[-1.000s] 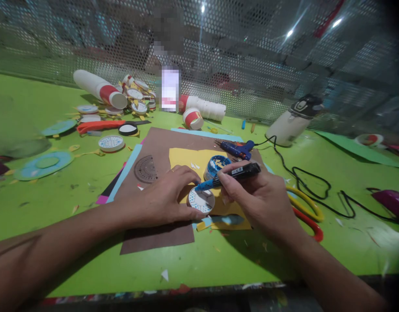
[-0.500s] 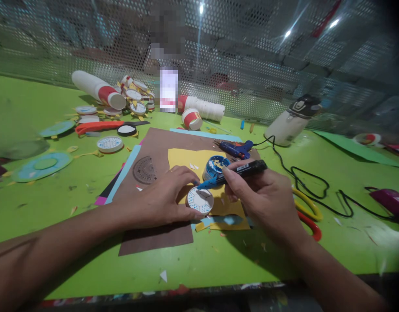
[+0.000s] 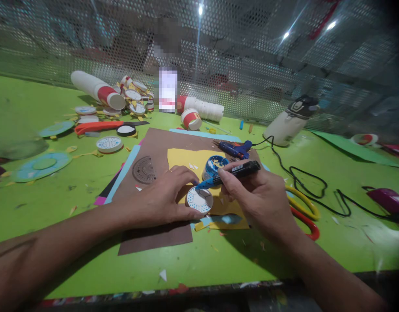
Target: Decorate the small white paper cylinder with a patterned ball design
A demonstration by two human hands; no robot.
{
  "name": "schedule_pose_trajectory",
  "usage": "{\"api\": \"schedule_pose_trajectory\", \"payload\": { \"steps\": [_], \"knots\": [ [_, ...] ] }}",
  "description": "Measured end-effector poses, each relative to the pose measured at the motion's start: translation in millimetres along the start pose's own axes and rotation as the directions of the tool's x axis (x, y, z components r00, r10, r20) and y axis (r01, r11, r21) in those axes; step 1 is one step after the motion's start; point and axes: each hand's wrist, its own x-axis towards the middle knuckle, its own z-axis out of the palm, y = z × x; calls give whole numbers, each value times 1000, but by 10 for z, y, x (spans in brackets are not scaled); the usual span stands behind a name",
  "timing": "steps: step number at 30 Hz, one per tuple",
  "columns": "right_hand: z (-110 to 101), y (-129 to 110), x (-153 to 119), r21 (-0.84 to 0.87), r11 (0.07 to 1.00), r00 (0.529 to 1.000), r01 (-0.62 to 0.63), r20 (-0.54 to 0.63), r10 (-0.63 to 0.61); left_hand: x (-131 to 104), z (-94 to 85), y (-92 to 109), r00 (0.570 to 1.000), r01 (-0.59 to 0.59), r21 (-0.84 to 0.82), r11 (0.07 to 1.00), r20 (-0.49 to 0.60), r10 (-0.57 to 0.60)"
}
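On the green surface [image 3: 176,268], atop yellow paper [image 3: 181,157], my left hand [image 3: 168,196] pinches the patterned white disc [image 3: 200,201]; my right hand [image 3: 260,197] grips the marker [image 3: 235,172]. I'd brace the disc firmly and dab lightly.

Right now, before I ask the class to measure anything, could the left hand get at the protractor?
Probably yes: the protractor lies beside the left hand on the brown sheet, with nothing visible on top. That hand would likely have to release the blue-dotted white disc first.
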Motion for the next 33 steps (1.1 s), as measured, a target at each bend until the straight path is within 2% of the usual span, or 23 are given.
{"api": "schedule_pose_trajectory", "payload": {
  "steps": [16,25,29,33],
  "knots": [
    [-15,9,8,-67,997,999,32,17,-31,3,-36,61,1000,24,-4,1000,19,-24],
    [-12,18,-7,-88,987,991,131,42,-127,3,-33,55,1000,17,-13,1000,21,-16],
    [8,24,-10,-100,982,987,159,17,-158,1,-37,66,999,34,-5,999,23,-34],
    [4,-15,-23,-103,988,989,112,-85,-121,6,-33,67,999,45,-3,999,23,-45]
  ]
}}
